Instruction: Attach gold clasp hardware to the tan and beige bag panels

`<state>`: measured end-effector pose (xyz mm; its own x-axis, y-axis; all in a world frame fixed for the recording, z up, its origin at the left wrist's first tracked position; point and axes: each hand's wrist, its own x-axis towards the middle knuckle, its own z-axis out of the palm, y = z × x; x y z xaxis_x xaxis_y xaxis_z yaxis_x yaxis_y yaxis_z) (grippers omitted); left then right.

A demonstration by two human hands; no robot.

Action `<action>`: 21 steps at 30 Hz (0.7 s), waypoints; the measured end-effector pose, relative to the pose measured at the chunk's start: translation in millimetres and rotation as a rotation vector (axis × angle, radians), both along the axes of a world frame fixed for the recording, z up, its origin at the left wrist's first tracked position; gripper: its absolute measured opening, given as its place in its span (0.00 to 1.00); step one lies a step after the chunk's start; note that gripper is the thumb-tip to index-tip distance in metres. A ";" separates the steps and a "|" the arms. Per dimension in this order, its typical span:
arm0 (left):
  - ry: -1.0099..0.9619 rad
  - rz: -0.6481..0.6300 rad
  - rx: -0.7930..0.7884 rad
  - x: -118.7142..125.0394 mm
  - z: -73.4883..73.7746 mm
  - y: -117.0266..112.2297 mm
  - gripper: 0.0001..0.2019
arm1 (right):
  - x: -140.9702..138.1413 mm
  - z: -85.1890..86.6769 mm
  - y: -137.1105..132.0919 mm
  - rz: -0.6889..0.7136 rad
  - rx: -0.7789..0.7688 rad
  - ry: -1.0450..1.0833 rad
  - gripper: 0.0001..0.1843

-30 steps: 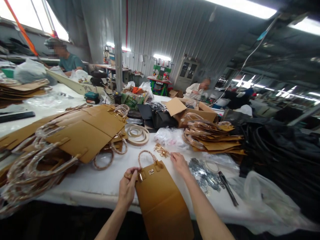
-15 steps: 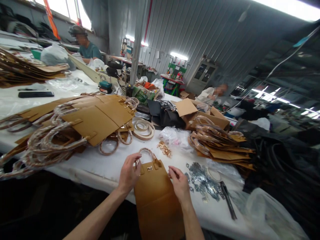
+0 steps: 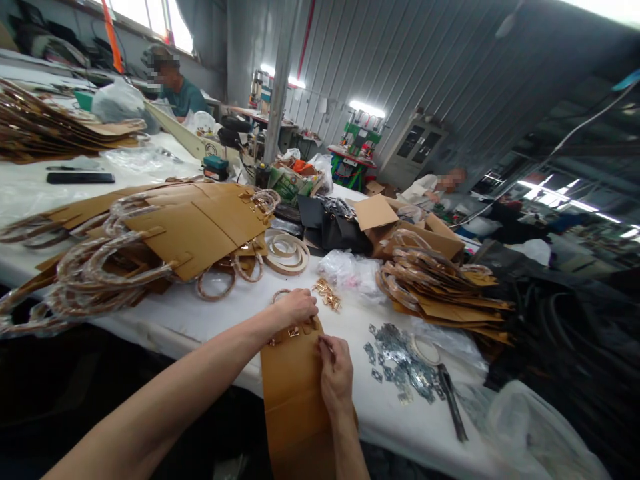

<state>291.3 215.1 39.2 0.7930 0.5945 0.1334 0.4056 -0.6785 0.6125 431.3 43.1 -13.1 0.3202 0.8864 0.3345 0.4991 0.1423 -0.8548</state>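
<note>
- While the left hand [image 3: 296, 308] clenches over the top edge of the tan bag panel [image 3: 293, 393], the right hand [image 3: 336, 373] pinches the panel's right edge between its fingers.
- Gripping close to the gold buckle fittings [image 3: 293, 331] should keep the panel from sliding.
- The panel lies flat, overhanging the near edge of the white-covered table [image 3: 350, 327], its handle loop [image 3: 281, 293] mostly hidden under the left hand.

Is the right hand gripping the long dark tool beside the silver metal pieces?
No, the right hand is at the edge of the tan bag panel, well apart from the long dark tool.
</note>
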 end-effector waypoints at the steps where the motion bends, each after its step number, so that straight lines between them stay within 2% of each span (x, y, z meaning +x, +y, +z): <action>1: 0.000 -0.025 -0.017 2.2 3.2 5.4 0.13 | -2.3 1.1 -0.3 0.007 0.012 -0.001 0.17; 5: -0.014 -0.068 -0.083 8.7 19.3 12.9 0.09 | -8.5 -3.0 6.2 0.011 0.031 0.063 0.15; 9: -0.044 -0.027 -0.156 20.1 25.9 -0.6 0.09 | -6.2 -15.2 21.6 0.006 -0.010 0.126 0.16; 14: -0.056 0.059 -0.247 26.9 24.5 -18.9 0.26 | 3.5 -12.5 34.7 -0.119 -0.128 0.221 0.24; 15: -0.053 0.090 -0.244 24.3 23.7 -22.0 0.25 | 5.7 -9.7 36.2 -0.135 -0.139 0.227 0.24; 18: 0.000 0.246 -0.182 8.4 19.3 -33.7 0.12 | 12.0 -3.3 40.0 -0.128 -0.175 0.251 0.24; 21: 0.105 0.414 -0.105 -11.2 13.6 -48.0 0.14 | 15.2 -3.0 42.4 -0.080 -0.219 0.294 0.25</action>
<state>280.1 167.1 52.8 0.4913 0.8709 -0.0128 0.6937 -0.3823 0.6105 446.5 85.5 -16.1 0.4455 0.8950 0.0233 0.2301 -0.0893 -0.9691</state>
